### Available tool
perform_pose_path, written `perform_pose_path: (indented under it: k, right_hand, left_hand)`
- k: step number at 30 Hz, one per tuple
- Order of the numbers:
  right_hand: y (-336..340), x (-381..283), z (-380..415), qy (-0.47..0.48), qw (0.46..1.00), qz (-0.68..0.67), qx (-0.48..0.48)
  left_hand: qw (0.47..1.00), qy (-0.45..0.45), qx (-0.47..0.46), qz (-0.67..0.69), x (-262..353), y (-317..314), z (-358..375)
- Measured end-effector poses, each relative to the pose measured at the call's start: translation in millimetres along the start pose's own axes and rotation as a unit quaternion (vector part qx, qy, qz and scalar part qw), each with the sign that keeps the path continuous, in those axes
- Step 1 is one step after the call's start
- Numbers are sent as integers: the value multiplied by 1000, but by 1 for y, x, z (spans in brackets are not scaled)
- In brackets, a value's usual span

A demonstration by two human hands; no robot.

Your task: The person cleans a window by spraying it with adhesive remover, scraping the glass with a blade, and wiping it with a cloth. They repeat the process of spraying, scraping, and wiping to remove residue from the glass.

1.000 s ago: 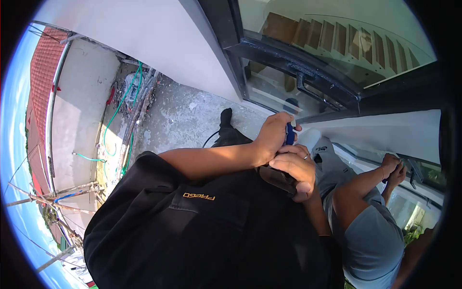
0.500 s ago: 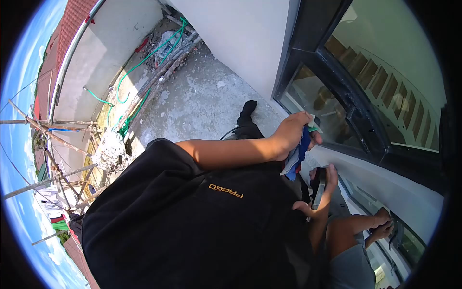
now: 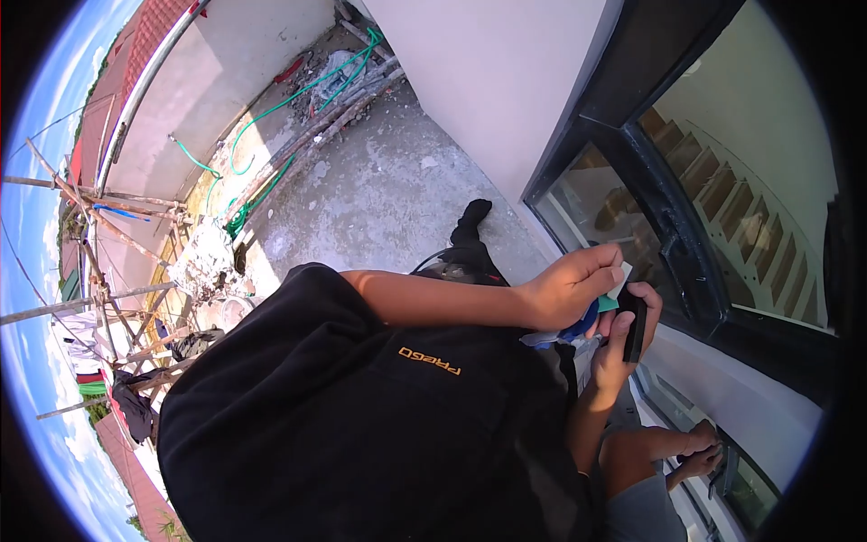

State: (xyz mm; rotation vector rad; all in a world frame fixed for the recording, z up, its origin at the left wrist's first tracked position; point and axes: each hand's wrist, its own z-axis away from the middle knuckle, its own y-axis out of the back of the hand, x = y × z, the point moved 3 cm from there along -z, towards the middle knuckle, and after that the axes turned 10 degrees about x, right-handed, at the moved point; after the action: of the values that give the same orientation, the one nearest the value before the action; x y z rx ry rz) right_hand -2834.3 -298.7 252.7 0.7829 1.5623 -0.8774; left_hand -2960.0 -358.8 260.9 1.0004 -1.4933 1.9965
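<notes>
My left hand (image 3: 571, 291) reaches out from the left, closed on a bunched blue cloth (image 3: 578, 327) with a pale green and white piece at its fingertips. Just below it, my right hand (image 3: 619, 348) holds a flat black object (image 3: 635, 323) upright, its top touching the cloth. Both hands are in front of a dark-framed glass door (image 3: 668, 244), close to its lower pane. My black shirt (image 3: 379, 425) fills the lower middle of the view.
A white wall (image 3: 506, 81) meets the door frame. A rough concrete floor (image 3: 379, 194) runs to a parapet (image 3: 217, 81), with green hoses (image 3: 262, 117), poles and rubble along it. Another person's hands (image 3: 697, 452) rest on the frame at the lower right.
My right hand has risen with the black object from beside my hip up against the cloth in my left hand. The view has turned a little more towards the floor.
</notes>
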Motion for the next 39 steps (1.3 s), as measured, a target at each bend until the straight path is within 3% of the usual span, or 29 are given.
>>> perform_pose_path:
  k: [1, 7, 10, 12, 16, 20, 24, 25, 28, 30, 32, 39]
  right_hand:
    - [3, 0, 1, -5, 1000, -3, -26]
    - [-7, -2, -2, 31, 996, 85, -6]
    - [-12, -9, -7, 89, 987, 137, -4]
    - [-16, -16, -9, 177, 961, 213, -6]
    - [-14, -25, -9, 183, 957, 227, 10]
    - [8, -30, -16, 154, 977, 140, 51]
    - [29, -40, -16, 80, 996, -2, -26]
    - [26, -45, -11, 35, 995, 22, -92]
    - [5, -50, -2, 100, 972, 116, -178]
    - [1, -50, -1, 152, 972, 124, -128]
    - [3, -61, -2, 156, 980, 99, -80]
    - [34, -65, -14, 171, 973, 156, -13]
  left_hand:
    - [1000, 6, 1, -23, 7, -2, 4]
    - [926, -201, -23, -318, 26, 5, 10]
    - [910, -255, 23, -326, 23, 8, 7]
    - [917, -221, 44, -331, 22, 9, 8]
    - [900, -223, 81, -366, 23, 6, 5]
    - [980, -110, 123, -110, 18, 3, -15]
    - [970, -160, 161, -83, 34, -2, -29]
    - [966, -191, 152, -83, 36, -7, -32]
    - [958, -261, 88, -85, 42, -33, -43]
    - [939, -318, 36, -129, 47, -49, -47]
    - [946, -311, 11, -87, 53, -65, -51]
    - [976, -210, -39, 29, 62, -94, -62]
